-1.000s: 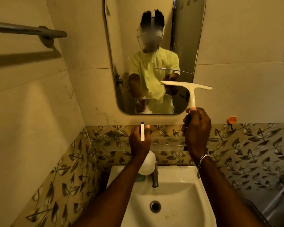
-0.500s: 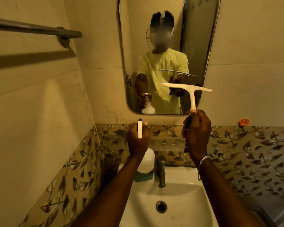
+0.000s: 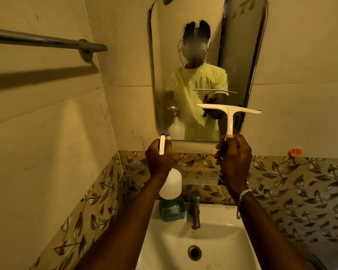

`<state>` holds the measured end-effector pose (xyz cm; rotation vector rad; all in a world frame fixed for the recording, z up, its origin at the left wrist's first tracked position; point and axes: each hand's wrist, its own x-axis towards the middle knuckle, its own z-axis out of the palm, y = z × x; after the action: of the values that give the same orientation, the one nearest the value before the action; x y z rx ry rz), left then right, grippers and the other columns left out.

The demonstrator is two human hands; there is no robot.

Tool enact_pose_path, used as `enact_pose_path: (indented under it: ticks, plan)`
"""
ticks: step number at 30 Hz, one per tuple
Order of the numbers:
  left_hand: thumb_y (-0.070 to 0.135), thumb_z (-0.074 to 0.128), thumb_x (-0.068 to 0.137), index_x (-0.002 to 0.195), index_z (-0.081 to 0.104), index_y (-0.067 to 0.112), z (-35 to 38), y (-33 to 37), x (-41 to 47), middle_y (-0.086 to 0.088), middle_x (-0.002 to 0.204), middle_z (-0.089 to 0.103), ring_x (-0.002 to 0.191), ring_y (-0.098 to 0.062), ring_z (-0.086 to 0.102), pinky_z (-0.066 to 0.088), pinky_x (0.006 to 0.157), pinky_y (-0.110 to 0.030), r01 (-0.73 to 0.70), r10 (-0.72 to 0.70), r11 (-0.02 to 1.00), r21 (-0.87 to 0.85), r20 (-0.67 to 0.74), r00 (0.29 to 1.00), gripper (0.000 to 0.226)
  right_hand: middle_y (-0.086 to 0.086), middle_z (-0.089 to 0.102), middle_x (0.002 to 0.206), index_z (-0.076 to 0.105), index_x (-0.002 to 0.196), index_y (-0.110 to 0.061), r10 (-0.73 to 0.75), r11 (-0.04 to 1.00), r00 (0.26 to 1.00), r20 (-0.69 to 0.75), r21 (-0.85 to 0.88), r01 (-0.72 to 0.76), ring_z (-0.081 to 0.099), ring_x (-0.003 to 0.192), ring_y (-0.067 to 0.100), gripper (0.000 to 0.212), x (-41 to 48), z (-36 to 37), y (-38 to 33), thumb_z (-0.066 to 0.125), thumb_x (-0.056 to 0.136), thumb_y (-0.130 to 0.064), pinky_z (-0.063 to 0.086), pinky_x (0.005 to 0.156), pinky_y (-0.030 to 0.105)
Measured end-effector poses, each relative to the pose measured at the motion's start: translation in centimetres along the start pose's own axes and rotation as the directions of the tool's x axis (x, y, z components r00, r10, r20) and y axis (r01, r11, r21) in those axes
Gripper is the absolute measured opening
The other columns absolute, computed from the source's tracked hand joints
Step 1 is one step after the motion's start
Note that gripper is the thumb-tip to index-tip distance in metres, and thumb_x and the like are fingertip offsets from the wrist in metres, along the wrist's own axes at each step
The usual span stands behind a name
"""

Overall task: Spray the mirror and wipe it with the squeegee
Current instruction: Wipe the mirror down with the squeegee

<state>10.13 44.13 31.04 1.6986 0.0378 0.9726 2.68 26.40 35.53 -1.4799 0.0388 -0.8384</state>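
A tall rounded mirror (image 3: 240,55) hangs on the wall above the sink, and its lower left part looks misted and streaked. My left hand (image 3: 159,158) grips a white spray bottle (image 3: 171,185) by its neck, nozzle pointed at the mirror's lower left corner. My right hand (image 3: 235,158) holds a cream T-shaped squeegee (image 3: 229,112) upright by its handle. The blade sits level in front of the mirror's lower right part. I cannot tell whether the blade touches the glass.
A white sink (image 3: 219,242) with a metal tap (image 3: 195,209) lies below my arms. A teal soap dish (image 3: 171,210) sits at its back left. A metal towel bar (image 3: 47,42) juts from the left wall. An orange hook (image 3: 295,152) is on the right wall.
The view has tilted and shifted, so the mirror sits further right and higher. My left hand has lifted the spray bottle toward the mirror's lower left corner. The squeegee stays held upright.
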Motion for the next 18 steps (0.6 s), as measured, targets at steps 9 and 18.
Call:
enact_pose_path:
  ticks: [9, 18]
  plan:
    - [0.034, 0.064, 0.093, 0.085, 0.07, 0.015, -2.2, 1.0, 2.3, 0.006, 0.066, 0.067, 0.064, -0.008, 0.068, 0.047, 0.053, -0.01, -0.09, 0.083, 0.985, -0.149, -0.056, 0.995, 0.022, 0.013, 0.058, 0.071, 0.065, 0.103, -0.01, -0.08, 0.992, 0.989, 0.123, 0.11, 0.067, 0.053, 0.05, 0.011, 0.031, 4.0, 5.0, -6.2, 0.045, 0.109, -0.033, 0.045, 0.041, 0.022]
    - [0.014, 0.072, 0.092, 0.088, 0.071, 0.018, -5.0, 2.9, 6.9, 0.01, 0.07, 0.067, 0.062, -0.008, 0.066, 0.053, 0.057, -0.015, -0.165, 0.159, 0.984, -0.064, -0.088, 0.983, 0.005, 0.015, 0.065, 0.083, 0.06, 0.114, -0.002, -0.212, 0.974, 0.95, 0.23, 0.127, 0.186, 0.056, 0.056, 0.014, 0.038, 11.1, 14.0, -18.1, 0.041, 0.11, -0.034, 0.046, 0.045, 0.023]
